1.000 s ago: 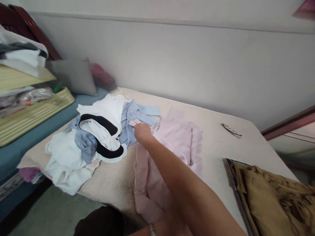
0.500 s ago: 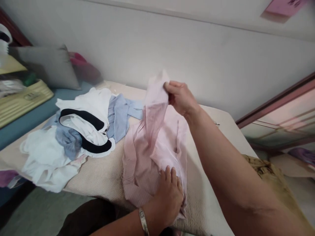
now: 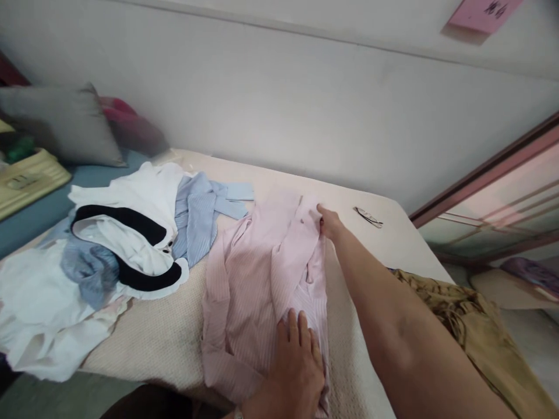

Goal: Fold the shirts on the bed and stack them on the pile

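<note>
A pale pink striped shirt (image 3: 251, 273) lies on the beige-covered table, with its sleeves folded in over the body. Flat on its lower right part rests my left hand (image 3: 299, 355), fingers stretched out. My right hand (image 3: 331, 223) pinches the cuff end of one sleeve (image 3: 301, 238) at the shirt's upper right edge; the fingertips are partly hidden behind the cloth. Left of the shirt is a loose heap with a blue striped garment (image 3: 196, 215) and a white garment with black trim (image 3: 144, 180).
A pair of glasses (image 3: 368, 217) lies on the table (image 3: 393, 233) to the right. Olive-brown clothing (image 3: 480, 326) hangs over the right edge. A wall (image 3: 283, 105) stands behind. A grey cushion (image 3: 65, 125) and a yellow basket (image 3: 32, 180) sit at the far left.
My right hand has brought the raised sleeve down, and it now lies along the shirt's right side. My left hand stays pressed on the shirt. The view has shifted right.
</note>
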Demonstrator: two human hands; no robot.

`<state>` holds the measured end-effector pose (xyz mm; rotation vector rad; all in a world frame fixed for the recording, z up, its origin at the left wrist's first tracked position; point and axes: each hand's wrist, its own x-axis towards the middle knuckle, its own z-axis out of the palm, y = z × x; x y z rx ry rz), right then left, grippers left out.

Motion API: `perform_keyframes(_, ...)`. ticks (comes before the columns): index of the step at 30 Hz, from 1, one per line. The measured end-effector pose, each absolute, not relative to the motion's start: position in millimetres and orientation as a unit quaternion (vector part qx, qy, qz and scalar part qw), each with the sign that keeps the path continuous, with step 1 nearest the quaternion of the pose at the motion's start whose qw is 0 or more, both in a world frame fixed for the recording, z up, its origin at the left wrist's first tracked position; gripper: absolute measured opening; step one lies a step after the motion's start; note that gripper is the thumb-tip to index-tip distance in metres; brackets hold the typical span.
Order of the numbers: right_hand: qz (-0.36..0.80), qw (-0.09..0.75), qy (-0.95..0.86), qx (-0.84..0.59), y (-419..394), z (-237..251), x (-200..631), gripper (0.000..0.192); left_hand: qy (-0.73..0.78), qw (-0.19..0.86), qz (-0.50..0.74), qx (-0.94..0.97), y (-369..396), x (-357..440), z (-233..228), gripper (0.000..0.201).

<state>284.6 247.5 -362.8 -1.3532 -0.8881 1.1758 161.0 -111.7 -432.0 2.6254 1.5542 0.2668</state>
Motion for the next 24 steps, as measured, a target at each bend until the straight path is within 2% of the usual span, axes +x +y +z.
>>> perform_keyframes(4,0.447,0.498,-0.383,-0.637,234.0,-394.3,288.0,0.029,0.513,0.022,0.103,0.852,-114.3,163.0,-435.9,0.050)
perform_keyframes(9,0.360,0.445,-0.429,-0.699,247.2,-375.8,291.0,0.056,0.528,0.010,0.107,0.842,-112.5,166.6,-437.6,0.041)
perform_keyframes(13,0.261,0.412,-0.457,-0.744,238.8,-357.6,293.1,0.062,0.522,0.028,0.078,0.849,-110.7,165.2,-432.3,0.042)
perform_keyframes(15,0.219,0.404,-0.475,-0.751,214.5,-351.6,291.4,0.059,0.506,0.034,0.065,0.859,-111.0,160.8,-423.2,0.043)
perform_keyframes(18,0.222,0.374,-0.551,-0.712,146.5,-343.9,286.4,0.039,0.467,0.047,0.059,0.881,-107.5,147.6,-397.4,0.045)
perform_keyframes(21,0.335,0.354,-0.591,-0.643,57.2,-334.9,285.4,0.024,0.428,0.116,0.072,0.893,-92.0,125.5,-361.6,0.029)
perform_keyframes(22,0.363,0.358,-0.582,-0.633,29.4,-331.7,286.6,0.023,0.441,0.150,0.075,0.882,-83.9,116.8,-350.1,0.019)
perform_keyframes(24,0.410,0.353,-0.574,-0.614,-15.0,-326.9,290.5,0.022,0.542,0.161,0.076,0.821,-65.9,99.7,-331.8,0.020)
